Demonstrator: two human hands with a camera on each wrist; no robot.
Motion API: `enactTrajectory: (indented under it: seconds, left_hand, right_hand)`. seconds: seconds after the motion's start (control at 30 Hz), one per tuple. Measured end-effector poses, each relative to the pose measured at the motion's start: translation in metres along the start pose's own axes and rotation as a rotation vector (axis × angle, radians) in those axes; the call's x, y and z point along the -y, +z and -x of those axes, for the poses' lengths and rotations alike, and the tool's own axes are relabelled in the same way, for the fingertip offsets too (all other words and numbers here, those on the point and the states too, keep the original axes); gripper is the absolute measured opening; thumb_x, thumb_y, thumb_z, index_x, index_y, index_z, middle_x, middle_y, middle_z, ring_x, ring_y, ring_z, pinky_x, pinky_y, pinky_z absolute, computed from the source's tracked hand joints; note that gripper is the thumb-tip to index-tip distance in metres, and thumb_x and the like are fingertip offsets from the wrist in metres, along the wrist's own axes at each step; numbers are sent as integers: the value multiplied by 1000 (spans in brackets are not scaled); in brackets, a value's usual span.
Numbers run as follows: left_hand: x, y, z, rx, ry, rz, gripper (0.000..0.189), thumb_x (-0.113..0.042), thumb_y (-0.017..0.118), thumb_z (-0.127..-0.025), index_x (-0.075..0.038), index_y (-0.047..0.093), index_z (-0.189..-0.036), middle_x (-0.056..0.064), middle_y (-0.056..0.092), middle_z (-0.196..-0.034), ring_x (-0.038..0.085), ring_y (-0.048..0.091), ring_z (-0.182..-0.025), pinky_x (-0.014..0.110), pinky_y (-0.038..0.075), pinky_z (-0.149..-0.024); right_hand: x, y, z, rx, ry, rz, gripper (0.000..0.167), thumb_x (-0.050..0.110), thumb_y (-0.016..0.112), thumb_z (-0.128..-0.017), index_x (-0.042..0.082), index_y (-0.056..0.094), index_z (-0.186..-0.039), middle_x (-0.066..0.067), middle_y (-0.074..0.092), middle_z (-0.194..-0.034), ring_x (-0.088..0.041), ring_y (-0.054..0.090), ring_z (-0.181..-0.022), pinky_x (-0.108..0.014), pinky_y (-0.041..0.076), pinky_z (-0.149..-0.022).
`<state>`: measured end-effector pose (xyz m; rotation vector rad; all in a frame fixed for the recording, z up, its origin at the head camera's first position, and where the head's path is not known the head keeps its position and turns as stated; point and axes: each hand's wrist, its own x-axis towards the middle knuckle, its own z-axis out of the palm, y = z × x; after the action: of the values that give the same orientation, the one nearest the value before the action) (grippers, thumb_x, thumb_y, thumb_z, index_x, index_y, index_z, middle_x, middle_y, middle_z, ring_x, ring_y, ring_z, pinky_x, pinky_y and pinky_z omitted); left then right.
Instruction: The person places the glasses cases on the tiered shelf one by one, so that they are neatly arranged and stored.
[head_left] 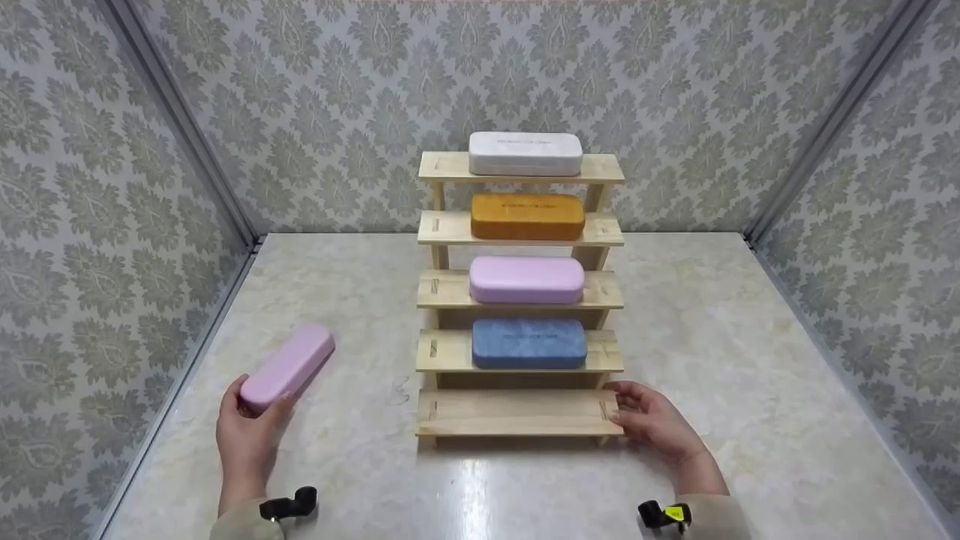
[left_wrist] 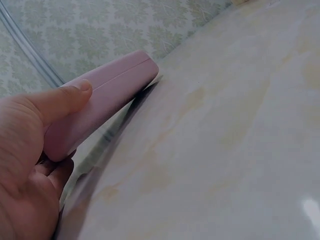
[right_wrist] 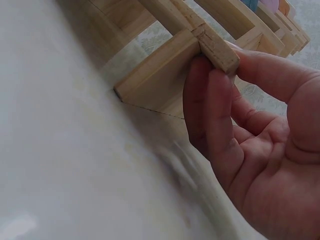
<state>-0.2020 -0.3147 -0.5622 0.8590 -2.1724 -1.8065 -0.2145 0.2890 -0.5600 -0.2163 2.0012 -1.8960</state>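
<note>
My left hand (head_left: 249,435) grips the near end of a pink glasses case (head_left: 289,367), which points away to the right at the table's left side. In the left wrist view, the thumb presses along the pink case (left_wrist: 107,95) and fingers curl beneath it; a dark gap shows under its far end. On the right, my right hand (head_left: 660,420) pinches the right end of the lowest shelf of a wooden tiered rack (head_left: 517,414). Close up in the right wrist view, thumb and fingers hold the shelf board's end (right_wrist: 217,50) from above and below.
Higher tiers carry a blue case (head_left: 529,343), a lilac case (head_left: 526,280), an orange case (head_left: 527,217) and a white case (head_left: 525,154) on top. Patterned wall panels (head_left: 337,97) enclose the marbled table (head_left: 360,480) at the back and both sides.
</note>
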Motion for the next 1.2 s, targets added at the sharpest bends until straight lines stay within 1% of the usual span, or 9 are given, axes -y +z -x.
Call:
enactTrajectory:
  seconds: [0.17,0.4,0.5,0.57,0.7,0.87,0.93,1.07,1.2]
  left_hand:
    - [0,-1,2,18,17,6,98,-29,79,-91,-28,16,-166,8,22,-172,29,28,-157,50,34,-125]
    - [-1,-4,5,50,88,42,97,-26,82,-88,-22,23,-164,10,25,-171,29,31,-155,47,33,-125]
    - [-2,-4,7,50,119,41,94,-23,83,-88,-19,27,-163,9,27,-170,27,34,-154,39,34,-125]
    - [-4,-5,8,48,138,37,92,-19,83,-87,-17,29,-162,8,30,-169,27,36,-153,29,37,-122]
    - [-10,-5,11,50,173,30,89,-15,83,-87,-13,33,-161,11,34,-167,29,38,-151,17,42,-114]
    - [-23,-5,19,72,195,60,85,-8,82,-86,-13,38,-158,11,38,-164,28,37,-152,21,39,-118]
    - [-31,-5,24,87,211,66,84,-7,82,-86,-13,40,-158,11,40,-163,28,37,-152,19,38,-118]
    - [-46,-2,34,96,262,49,82,-7,83,-84,-14,44,-156,3,48,-153,11,47,-142,14,39,-115]
    - [-58,3,45,103,336,54,80,-5,85,-82,-14,49,-152,-10,52,-139,-3,51,-127,11,40,-113]
  right_hand:
    - [0,0,-1,-5,13,11,66,10,68,-96,-14,34,-147,-3,63,-125,-14,69,-102,-27,62,-80]
    - [0,0,0,-6,10,18,66,10,68,-97,-14,34,-147,-3,64,-125,-14,70,-102,-27,62,-79]
    - [0,0,0,-2,11,4,66,10,68,-97,-14,33,-148,-2,64,-126,-14,70,-104,-28,62,-81]
    - [1,0,0,0,13,-7,67,10,68,-97,-14,32,-148,-2,63,-125,-14,69,-105,-28,62,-82]
    - [1,0,0,-4,17,-6,68,9,67,-97,-15,31,-149,-3,63,-125,-14,69,-104,-28,62,-82]
    - [0,1,0,-12,22,10,68,10,68,-96,-14,32,-149,-2,64,-123,-14,69,-101,-27,61,-79]
    - [0,1,0,-14,24,11,68,10,68,-96,-14,32,-149,-2,64,-123,-13,69,-101,-26,61,-78]
    - [0,1,0,-13,27,9,68,11,68,-96,-14,32,-149,-2,64,-123,-14,69,-102,-26,61,-79]
    - [0,1,0,-15,30,13,67,11,68,-97,-14,33,-149,-2,64,-124,-14,70,-101,-27,61,-78]
